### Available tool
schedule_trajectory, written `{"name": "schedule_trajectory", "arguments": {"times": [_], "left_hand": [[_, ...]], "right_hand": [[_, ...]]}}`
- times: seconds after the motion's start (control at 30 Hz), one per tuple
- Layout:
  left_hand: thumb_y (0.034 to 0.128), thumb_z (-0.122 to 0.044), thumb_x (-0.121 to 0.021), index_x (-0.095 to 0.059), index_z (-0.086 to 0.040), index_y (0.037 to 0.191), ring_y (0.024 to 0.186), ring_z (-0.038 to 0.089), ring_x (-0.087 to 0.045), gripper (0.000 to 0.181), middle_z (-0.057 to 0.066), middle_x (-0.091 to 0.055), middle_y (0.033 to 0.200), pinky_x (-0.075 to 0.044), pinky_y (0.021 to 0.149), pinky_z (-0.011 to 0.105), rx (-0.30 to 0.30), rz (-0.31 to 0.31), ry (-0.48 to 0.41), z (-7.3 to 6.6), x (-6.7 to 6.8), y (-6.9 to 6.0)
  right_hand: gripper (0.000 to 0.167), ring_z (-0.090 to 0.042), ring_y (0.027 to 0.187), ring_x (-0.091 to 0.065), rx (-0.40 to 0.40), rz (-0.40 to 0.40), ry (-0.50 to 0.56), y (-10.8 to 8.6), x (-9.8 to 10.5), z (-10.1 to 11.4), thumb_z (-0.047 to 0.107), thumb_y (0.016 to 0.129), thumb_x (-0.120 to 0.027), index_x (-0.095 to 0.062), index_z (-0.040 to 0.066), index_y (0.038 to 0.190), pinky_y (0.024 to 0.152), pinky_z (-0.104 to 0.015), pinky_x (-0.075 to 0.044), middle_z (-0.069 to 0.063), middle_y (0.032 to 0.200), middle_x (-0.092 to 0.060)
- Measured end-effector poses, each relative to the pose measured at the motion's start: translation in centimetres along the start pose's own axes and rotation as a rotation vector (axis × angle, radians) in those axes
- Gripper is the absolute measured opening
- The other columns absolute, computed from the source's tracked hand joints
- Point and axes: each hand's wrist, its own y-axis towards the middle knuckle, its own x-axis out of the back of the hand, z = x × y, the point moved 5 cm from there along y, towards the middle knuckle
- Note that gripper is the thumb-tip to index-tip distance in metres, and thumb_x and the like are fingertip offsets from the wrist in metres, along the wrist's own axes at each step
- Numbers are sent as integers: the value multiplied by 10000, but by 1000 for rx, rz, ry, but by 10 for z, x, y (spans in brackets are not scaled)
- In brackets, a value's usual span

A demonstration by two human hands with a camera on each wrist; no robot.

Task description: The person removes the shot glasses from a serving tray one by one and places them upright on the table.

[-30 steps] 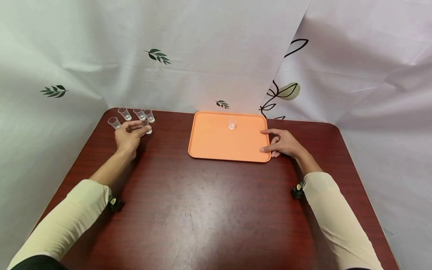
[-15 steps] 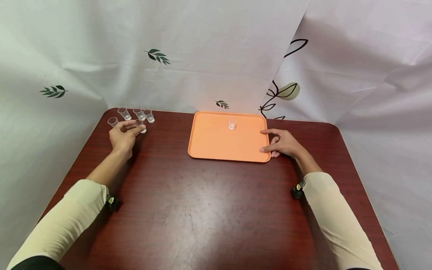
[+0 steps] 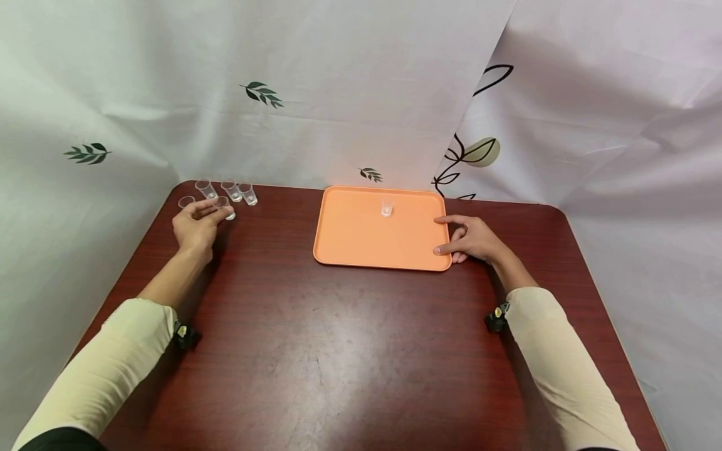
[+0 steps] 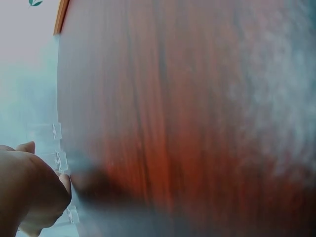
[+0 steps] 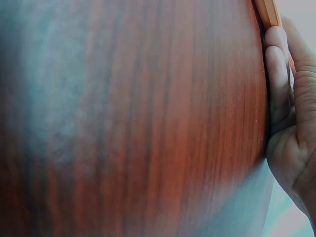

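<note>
In the head view, my left hand point(image 3: 194, 227) pinches a small clear plastic cup point(image 3: 222, 203) between thumb and fingers at the table's far left. Another clear cup point(image 3: 186, 202) is partly hidden behind that hand. Three more clear cups, among them the left one point(image 3: 207, 189) and the right one point(image 3: 248, 195), stand just beyond it. My right hand point(image 3: 474, 239) grips the right edge of an orange tray point(image 3: 361, 247), with thumb and index finger over the rim and other fingers curled by the side. One clear cup point(image 3: 386, 208) stands on the tray near its back.
The dark red-brown wooden table point(image 3: 338, 351) reaches back to a pale curtain point(image 3: 316, 94) printed with leaves. The tray lies close to the table's back edge. Curtains also hang at the left and right sides.
My left hand has shifted left with the pinched cup, toward the leftmost cup and away from the tray. My right hand and the tray stay in place.
</note>
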Motion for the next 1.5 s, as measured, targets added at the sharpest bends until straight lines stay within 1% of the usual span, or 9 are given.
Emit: {"name": "schedule_trajectory", "arguments": {"times": [0.1, 0.23, 0.5, 0.63, 0.8, 0.9, 1.07, 1.27, 1.5], "left_hand": [[870, 34, -949, -807, -87, 1219, 884, -23, -722, 396, -138, -783, 948, -622, 754, 96, 10, -8, 9, -1, 4, 2], [878, 9, -953, -808, -75, 1286, 875, -43, -729, 441, -158, -787, 925, -618, 766, 90, 32, -19, 30, -1, 8, 3], [888, -56, -966, -796, -86, 1343, 927, -38, -692, 486, -177, -749, 930, -599, 777, 81, 55, -27, 102, -2, 11, 3], [877, -73, -981, -804, -112, 1285, 891, -44, -697, 447, -176, -746, 909, -587, 781, 86, 41, -39, 128, -1, 14, 2], [852, -48, -992, -786, -131, 1147, 852, -36, -697, 369, -144, -734, 901, -569, 736, 67, 12, -55, 109, 0, 19, 0], [840, -42, -999, -759, -156, 1074, 857, -22, -689, 354, -120, -720, 921, -560, 712, 68, 13, -62, 99, 1, 21, -1], [838, -63, -1007, -702, -190, 1042, 890, -5, -656, 388, -93, -675, 966, -545, 705, 73, 28, -65, 113, 2, 23, -5], [848, -57, -995, -665, -208, 1029, 880, -4, -657, 406, -108, -675, 940, -545, 706, 77, 45, -50, 106, 3, 21, -12], [837, -38, -999, -676, -177, 1049, 846, 2, -674, 411, -116, -701, 897, -551, 675, 94, 36, 2, 98, 6, 10, -22]], "right_hand": [[835, -95, 487, -676, 1, -1, -1, 0, 0, 0, 108, 853, -1011, -622, 131, 1593, 529, -304, -658, 0, 657, -669], [833, -96, 489, -677, 4, -2, -3, 0, 0, 1, 113, 853, -1012, -626, 137, 1590, 530, -309, -661, 1, 658, -659], [831, -100, 487, -677, 2, -2, -12, 2, 0, 0, 124, 850, -1016, -631, 151, 1586, 533, -313, -663, 1, 660, -655], [832, -104, 486, -679, -1, -2, -16, 2, 0, 0, 132, 846, -1021, -634, 156, 1583, 534, -318, -665, -2, 659, -658], [830, -109, 487, -682, -4, -1, -26, 2, 0, 0, 139, 847, -1022, -637, 159, 1581, 537, -323, -667, -3, 661, -661], [829, -111, 488, -684, -5, 0, -31, 1, 0, 0, 145, 848, -1022, -637, 162, 1582, 537, -326, -669, -8, 664, -666], [829, -112, 486, -683, -2, 0, -31, 1, 0, 0, 146, 847, -1023, -638, 163, 1581, 535, -327, -668, -10, 663, -666], [834, -107, 486, -681, -2, 0, -19, 0, 0, 0, 133, 845, -1022, -635, 156, 1583, 533, -321, -666, -3, 663, -660], [832, -103, 488, -681, 0, -4, -15, 0, 1, 0, 133, 848, -1020, -634, 155, 1585, 536, -319, -667, 0, 664, -657]]}}
